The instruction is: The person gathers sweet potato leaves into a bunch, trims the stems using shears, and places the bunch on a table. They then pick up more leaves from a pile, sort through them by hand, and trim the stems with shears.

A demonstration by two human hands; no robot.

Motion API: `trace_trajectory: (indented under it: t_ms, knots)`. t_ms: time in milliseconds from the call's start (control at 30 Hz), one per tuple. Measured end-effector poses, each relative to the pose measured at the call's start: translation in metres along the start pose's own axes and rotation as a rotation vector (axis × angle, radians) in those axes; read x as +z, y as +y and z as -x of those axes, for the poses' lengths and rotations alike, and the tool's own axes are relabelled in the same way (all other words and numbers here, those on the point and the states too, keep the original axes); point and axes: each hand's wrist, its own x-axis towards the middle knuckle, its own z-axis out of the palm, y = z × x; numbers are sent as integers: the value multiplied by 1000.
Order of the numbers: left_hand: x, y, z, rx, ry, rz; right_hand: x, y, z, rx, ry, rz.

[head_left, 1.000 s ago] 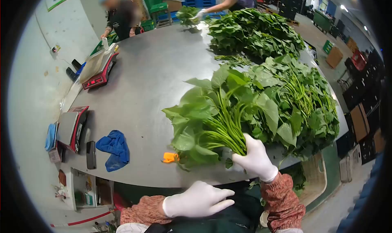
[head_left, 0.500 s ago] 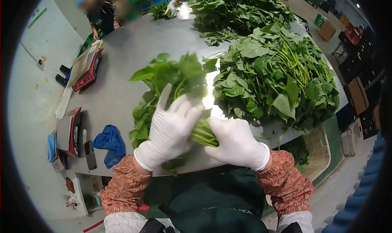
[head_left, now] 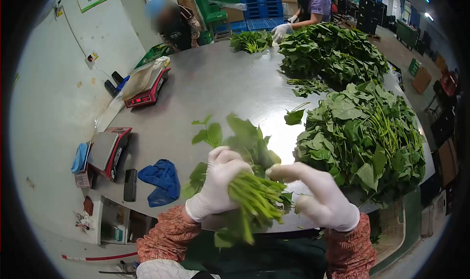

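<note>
My left hand (head_left: 218, 188), in a white glove, is closed around a bunch of leafy green stems (head_left: 257, 196). Its cut ends point down and right toward me, while the leaves fan out beyond the fingers, partly blurred. Just right of the bunch is my gloved right hand (head_left: 325, 198), thumb and forefinger spread apart, with the forefinger reaching to the leaves. A large pile of the same greens (head_left: 362, 142) lies beyond it on the right of the metal table (head_left: 196, 93).
Farther back sit a second pile of greens (head_left: 333, 54) and a small bunch (head_left: 252, 41). Along the left are two red scales (head_left: 147, 90), a phone (head_left: 130, 185) and a blue cloth (head_left: 160, 182). Two people stand at the far side. A crate (head_left: 391, 230) is below the right edge.
My left hand has gone from lying open over the leaves to gripping the bunch. My right hand has let go of the stems and opened. The view has tilted up, showing more of the room.
</note>
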Motion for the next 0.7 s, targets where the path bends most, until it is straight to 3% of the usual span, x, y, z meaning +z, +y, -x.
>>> trace_trajectory:
  t_ms: [67,133,200,300,367,467,500,633,700]
  knots:
    - [8,-9,13,-172,-50,352,3,7,-3,-139,5,-382]
    - [0,-5,6,-35,-119,385,11,17,-14,-203,-9,-123]
    - [-13,18,-5,-78,-67,528,19,31,-23,-199,-68,229]
    - [-15,27,3,-328,12,873,36,33,-27,-238,39,184]
    - [-11,18,9,-244,15,799,48,40,-29,-286,141,195]
    - [-12,21,10,-205,121,665,56,50,-27,-232,232,164]
    - [-13,20,13,-188,156,647,60,57,-27,-221,226,8]
    - [-10,22,18,-133,250,776,64,63,-29,-35,91,-234]
    - [-16,16,24,-34,102,878,61,67,-33,127,-11,-420]
